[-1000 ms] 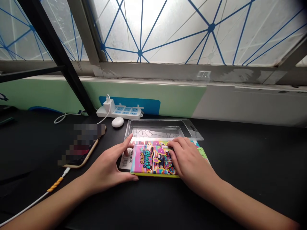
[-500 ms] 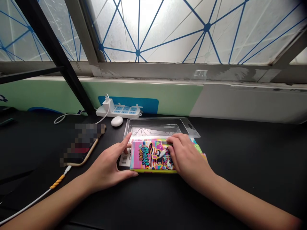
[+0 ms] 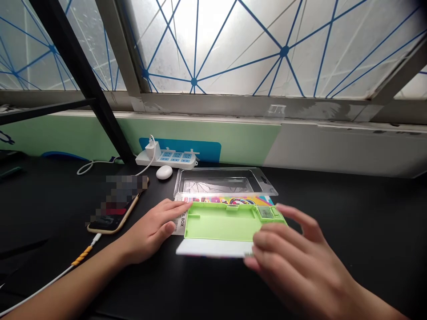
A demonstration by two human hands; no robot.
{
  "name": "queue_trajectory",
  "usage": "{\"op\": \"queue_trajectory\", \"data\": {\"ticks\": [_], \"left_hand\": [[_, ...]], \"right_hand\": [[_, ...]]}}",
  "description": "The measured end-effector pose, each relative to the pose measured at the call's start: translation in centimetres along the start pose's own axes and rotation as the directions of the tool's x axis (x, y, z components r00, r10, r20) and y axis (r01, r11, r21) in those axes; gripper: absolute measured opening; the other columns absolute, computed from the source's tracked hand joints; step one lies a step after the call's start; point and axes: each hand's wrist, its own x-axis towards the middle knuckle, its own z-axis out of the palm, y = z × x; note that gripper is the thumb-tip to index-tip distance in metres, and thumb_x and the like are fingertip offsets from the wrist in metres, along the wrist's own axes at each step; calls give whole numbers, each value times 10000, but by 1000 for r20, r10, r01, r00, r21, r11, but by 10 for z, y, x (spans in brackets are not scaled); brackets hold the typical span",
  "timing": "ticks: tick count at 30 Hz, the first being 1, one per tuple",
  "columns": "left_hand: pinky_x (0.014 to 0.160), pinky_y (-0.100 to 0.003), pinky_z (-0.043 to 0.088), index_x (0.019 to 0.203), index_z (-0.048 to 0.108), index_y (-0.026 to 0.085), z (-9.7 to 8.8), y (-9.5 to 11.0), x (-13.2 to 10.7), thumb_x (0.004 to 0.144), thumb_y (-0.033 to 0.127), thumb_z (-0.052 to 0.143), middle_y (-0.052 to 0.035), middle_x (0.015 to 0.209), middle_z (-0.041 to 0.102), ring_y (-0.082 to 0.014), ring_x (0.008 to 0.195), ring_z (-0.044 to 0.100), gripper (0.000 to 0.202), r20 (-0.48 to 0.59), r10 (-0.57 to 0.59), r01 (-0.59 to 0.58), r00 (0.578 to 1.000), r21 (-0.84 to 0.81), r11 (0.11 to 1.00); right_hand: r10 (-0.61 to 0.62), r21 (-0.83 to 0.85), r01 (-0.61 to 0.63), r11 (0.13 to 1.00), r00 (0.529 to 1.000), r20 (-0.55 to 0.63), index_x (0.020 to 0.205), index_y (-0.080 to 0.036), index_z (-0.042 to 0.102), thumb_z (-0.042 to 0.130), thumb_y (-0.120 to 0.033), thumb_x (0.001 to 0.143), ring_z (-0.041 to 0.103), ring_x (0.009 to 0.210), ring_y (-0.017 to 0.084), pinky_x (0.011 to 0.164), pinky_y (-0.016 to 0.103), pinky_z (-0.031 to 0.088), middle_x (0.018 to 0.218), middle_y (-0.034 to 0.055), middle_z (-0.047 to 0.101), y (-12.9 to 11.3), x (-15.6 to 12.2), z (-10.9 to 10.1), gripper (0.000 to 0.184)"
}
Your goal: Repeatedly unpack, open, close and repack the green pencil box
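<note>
A light-green pencil box (image 3: 220, 222) lies open on the black desk. Its white-lined lid (image 3: 213, 248) is folded down toward me. Inside the box are shallow moulded compartments and a small clear-windowed part at the right. My left hand (image 3: 150, 229) is open with its fingers stretched out, the fingertips at the box's upper left corner. My right hand (image 3: 296, 258), slightly blurred, has its thumb and fingers closed on the right end of the lid, while the index finger reaches to the box's right end. A printed card (image 3: 180, 224) shows partly from under the box.
Behind the box lies a clear plastic blister shell (image 3: 227, 181). To the left are a phone (image 3: 116, 209) with a cable plugged in and a white rounded case (image 3: 164, 172). A power strip (image 3: 173, 158) sits against the wall. A black metal post (image 3: 100, 111) stands at the left.
The pencil box has gone from closed to open, its colourful lid swung down toward me. My right hand has moved right and nearer with the lid; my left hand lies flatter beside the box.
</note>
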Motion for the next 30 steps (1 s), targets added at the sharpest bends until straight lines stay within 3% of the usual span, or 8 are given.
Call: {"op": "queue_trajectory", "data": {"ticks": [4, 8, 10, 13, 16, 23, 26, 30], "left_hand": [[1123, -506, 440, 1541, 490, 293, 4, -3, 1, 933, 738, 502, -108, 1509, 571, -340, 1312, 536, 753, -12, -39, 40, 999, 47, 998], [1175, -551, 381, 1563, 446, 326, 10, -5, -1, 835, 589, 761, -105, 1543, 532, -363, 1375, 486, 836, -28, -90, 93, 996, 110, 990], [1186, -558, 368, 1562, 447, 333, 11, -6, -1, 829, 543, 786, -102, 1549, 525, -367, 1397, 471, 835, -19, -101, 103, 995, 121, 987], [1199, -567, 353, 1554, 460, 338, 10, -7, -1, 863, 527, 756, -95, 1556, 519, -371, 1424, 452, 774, -24, -109, 111, 994, 120, 987], [1227, -571, 303, 1541, 477, 354, 8, -7, 0, 962, 529, 621, -64, 1562, 522, -355, 1433, 456, 622, -20, -101, 103, 995, 103, 989], [1266, -549, 195, 1513, 522, 310, 5, -4, 2, 1051, 650, 218, -41, 1542, 551, -322, 1424, 469, 649, -3, -94, 94, 996, -15, 995], [1272, -548, 166, 1491, 547, 301, 5, -4, 1, 1007, 735, 169, -47, 1531, 558, -339, 1432, 450, 752, 3, -97, 97, 995, -65, 993], [1236, -547, 268, 1511, 514, 286, 6, -7, -2, 962, 801, 169, -71, 1543, 532, -369, 1417, 452, 828, -4, -117, 116, 993, -106, 988]], "right_hand": [[-161, 298, 54, 953, 924, 347, 806, -274, 582, 598, -322, 988, 640, 702, 171, 972, 401, 536, 829, -6, 714, -1, 4, -18, 189], [9, 325, -204, 924, 858, 514, 942, -280, 652, 707, -517, 903, 685, 1025, 230, 858, 344, 605, 1144, 59, 717, 26, -5, -24, 247], [139, 235, -289, 928, 854, 501, 1203, -323, 667, 805, -621, 761, 620, 1252, 320, 920, 416, 612, 1370, 94, 647, 47, -17, -25, 550], [240, 130, -340, 931, 841, 486, 1561, -375, 421, 930, -664, 489, 498, 1395, 447, 994, 561, 577, 1572, 140, 494, 73, -41, -23, 1222], [277, 71, -380, 922, 779, 563, 1631, -397, 249, 997, -555, 371, 500, 1382, 477, 954, 568, 594, 1625, 147, 419, 83, -59, -19, 1474], [324, 79, -556, 827, 588, 742, 1627, -449, 178, 912, -420, 627, 525, 1361, 434, 962, 460, 594, 1708, 45, 198, 91, -54, -34, 1240], [287, 107, -618, 779, 502, 816, 1619, -435, 242, 838, -512, 724, 405, 1446, 442, 1098, 514, 481, 1700, 5, 258, 108, -45, -45, 1079], [329, 174, -747, 642, 473, 817, 1588, -460, 339, 723, -531, 860, 437, 1450, 395, 1147, 497, 440, 1646, -29, 411, 124, -41, -48, 826]]}}
